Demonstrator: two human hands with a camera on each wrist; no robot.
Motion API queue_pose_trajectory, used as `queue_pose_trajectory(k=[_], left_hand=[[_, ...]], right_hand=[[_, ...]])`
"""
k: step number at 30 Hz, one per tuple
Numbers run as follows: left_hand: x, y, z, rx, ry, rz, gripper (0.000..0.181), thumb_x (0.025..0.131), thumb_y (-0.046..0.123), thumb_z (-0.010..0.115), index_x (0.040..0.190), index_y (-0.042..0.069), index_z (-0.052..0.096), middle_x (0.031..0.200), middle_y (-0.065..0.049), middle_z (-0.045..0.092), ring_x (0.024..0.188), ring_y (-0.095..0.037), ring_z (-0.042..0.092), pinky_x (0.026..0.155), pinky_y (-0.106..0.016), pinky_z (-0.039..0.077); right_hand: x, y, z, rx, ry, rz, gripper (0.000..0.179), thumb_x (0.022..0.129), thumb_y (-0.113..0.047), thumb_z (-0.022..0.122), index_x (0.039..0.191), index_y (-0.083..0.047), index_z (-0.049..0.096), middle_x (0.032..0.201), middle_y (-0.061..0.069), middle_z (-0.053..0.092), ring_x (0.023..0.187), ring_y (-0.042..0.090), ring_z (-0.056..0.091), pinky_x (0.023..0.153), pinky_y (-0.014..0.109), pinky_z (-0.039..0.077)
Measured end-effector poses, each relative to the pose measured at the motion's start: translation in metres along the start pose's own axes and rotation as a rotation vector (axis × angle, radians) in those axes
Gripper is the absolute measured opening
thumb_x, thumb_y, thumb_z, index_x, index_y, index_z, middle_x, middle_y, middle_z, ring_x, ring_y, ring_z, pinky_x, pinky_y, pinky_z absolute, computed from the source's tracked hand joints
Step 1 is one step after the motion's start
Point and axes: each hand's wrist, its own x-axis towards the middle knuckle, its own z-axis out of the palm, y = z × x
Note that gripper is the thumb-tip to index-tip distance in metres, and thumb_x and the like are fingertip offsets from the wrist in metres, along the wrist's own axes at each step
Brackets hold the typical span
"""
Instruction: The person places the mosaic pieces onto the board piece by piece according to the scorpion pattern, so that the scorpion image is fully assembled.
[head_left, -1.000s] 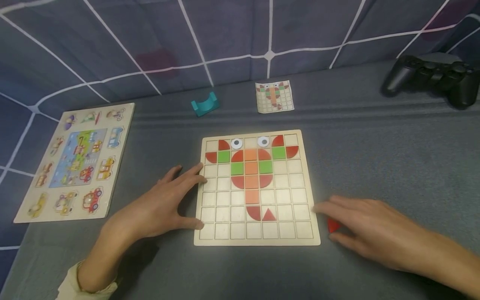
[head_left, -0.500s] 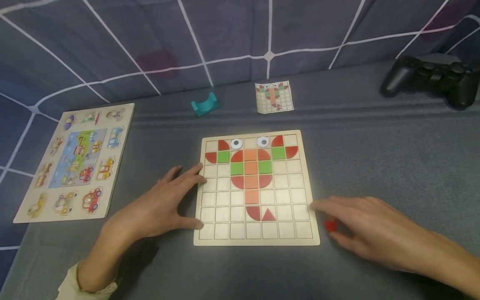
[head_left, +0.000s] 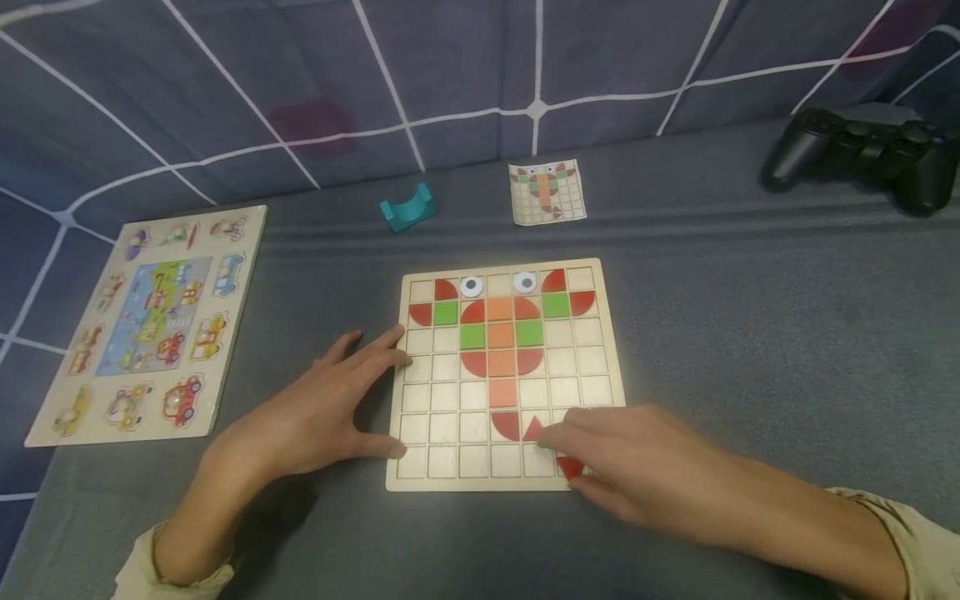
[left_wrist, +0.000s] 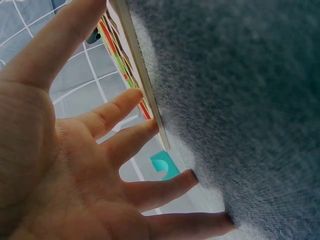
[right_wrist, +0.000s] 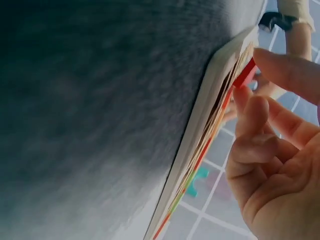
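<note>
A wooden grid board [head_left: 457,417] lies flat on the cloth with red, green and orange tiles and two eye discs set in its squares. My right hand [head_left: 637,467] is over the board's lower right, pinching a red tile [head_left: 570,467] between thumb and fingers; its full shape is partly hidden. In the right wrist view this red tile [right_wrist: 245,74] is tilted against the board's surface. Just left of my right fingertips sits a small red triangle tile [head_left: 532,428]. My left hand [head_left: 315,417] is spread, with thumb and fingertips touching the board's left edge.
A small printed pattern card [head_left: 547,208] lies behind the board, and left of it a teal arch-shaped block [head_left: 408,208]. A vehicle puzzle board [head_left: 240,292] rests at the left. At the back right is a black game controller [head_left: 855,158].
My right hand has moved left from beside the board to over its lower right squares, carrying the red tile. The left hand stays at the left edge.
</note>
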Motion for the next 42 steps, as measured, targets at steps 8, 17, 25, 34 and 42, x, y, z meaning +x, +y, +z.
queue_pose_trajectory(k=[8, 17, 25, 34, 42], left_hand=[[0.0, 0.0, 0.0, -0.003, 0.0, -0.005, 0.086, 0.072, 0.05, 0.086, 0.143, 0.024, 0.044, 0.163, 0.0, 0.017, 0.144, -0.05, 0.01, 0.101, -0.078, 0.018], [-0.001, 0.0, -0.001, -0.007, -0.006, -0.016, 0.086, 0.072, 0.049, 0.085, 0.143, 0.025, 0.044, 0.164, 0.002, 0.016, 0.145, -0.049, 0.009, 0.1, -0.078, 0.018], [-0.001, 0.0, -0.001, -0.004, -0.006, -0.019, 0.087, 0.072, 0.05, 0.085, 0.144, 0.025, 0.043, 0.164, 0.002, 0.016, 0.145, -0.049, 0.01, 0.1, -0.079, 0.019], [-0.001, -0.001, 0.0, 0.002, -0.006, -0.014, 0.086, 0.072, 0.051, 0.085, 0.143, 0.025, 0.044, 0.164, 0.001, 0.017, 0.144, -0.05, 0.011, 0.1, -0.078, 0.019], [-0.001, -0.001, 0.0, 0.0, 0.002, -0.007, 0.085, 0.072, 0.05, 0.085, 0.142, 0.026, 0.044, 0.163, 0.002, 0.017, 0.144, -0.049, 0.012, 0.1, -0.077, 0.023]], right_hand=[[0.017, -0.007, 0.006, -0.024, 0.021, -0.048, 0.044, 0.08, -0.006, 0.078, 0.122, -0.014, 0.065, 0.086, -0.014, 0.057, 0.069, -0.001, 0.046, 0.055, 0.014, 0.039], [0.027, -0.011, 0.007, -0.033, -0.046, -0.046, 0.03, 0.081, -0.007, 0.076, 0.108, -0.015, 0.065, 0.08, -0.014, 0.052, 0.065, 0.001, 0.044, 0.054, 0.015, 0.039], [0.029, -0.011, 0.004, -0.041, -0.081, -0.019, 0.036, 0.08, -0.011, 0.08, 0.113, -0.015, 0.065, 0.081, -0.012, 0.055, 0.067, 0.002, 0.047, 0.054, 0.016, 0.04], [0.029, -0.008, 0.008, -0.098, -0.009, -0.071, 0.034, 0.082, -0.008, 0.076, 0.115, -0.014, 0.066, 0.078, -0.01, 0.053, 0.064, 0.004, 0.046, 0.051, 0.016, 0.037], [0.031, -0.009, 0.006, -0.108, -0.058, -0.023, 0.035, 0.083, -0.008, 0.077, 0.116, -0.014, 0.067, 0.085, -0.008, 0.06, 0.069, 0.006, 0.051, 0.055, 0.018, 0.042]])
